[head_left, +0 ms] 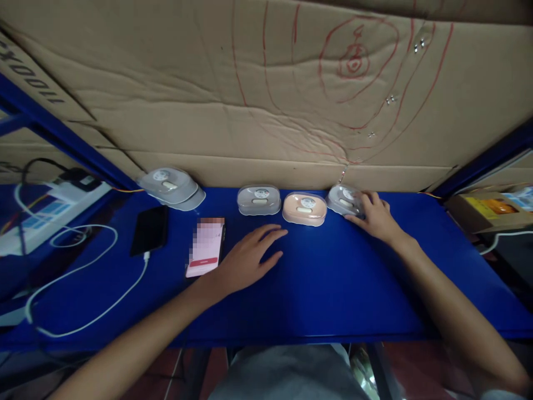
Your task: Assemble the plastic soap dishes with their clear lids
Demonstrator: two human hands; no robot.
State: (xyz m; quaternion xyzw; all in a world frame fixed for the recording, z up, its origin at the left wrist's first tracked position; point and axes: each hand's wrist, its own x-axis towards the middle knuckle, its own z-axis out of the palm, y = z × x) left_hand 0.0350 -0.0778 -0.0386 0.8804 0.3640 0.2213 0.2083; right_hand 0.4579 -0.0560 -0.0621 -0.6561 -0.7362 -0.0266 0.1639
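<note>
My right hand (373, 216) has its fingers and thumb round the right end of a grey oval case (343, 199) with a clear cover and a round label. Beside that case, to the left, sits a peach-coloured one (305, 210) of the same shape. Another grey case (259, 200) stands further left, apart from the peach one. My left hand (252, 256) hovers over or rests on the blue table, fingers spread and holding nothing. It is nearest to the peach case and to a phone with a lit screen (206, 244).
Stacked grey cases (171, 186) stand at the back left. A dark phone (149, 230) lies there on a white cable (91, 321), near a power strip (54, 214). Cardboard (179, 78) walls off the back of the blue table (333, 289). An open carton (478, 214) is at the right.
</note>
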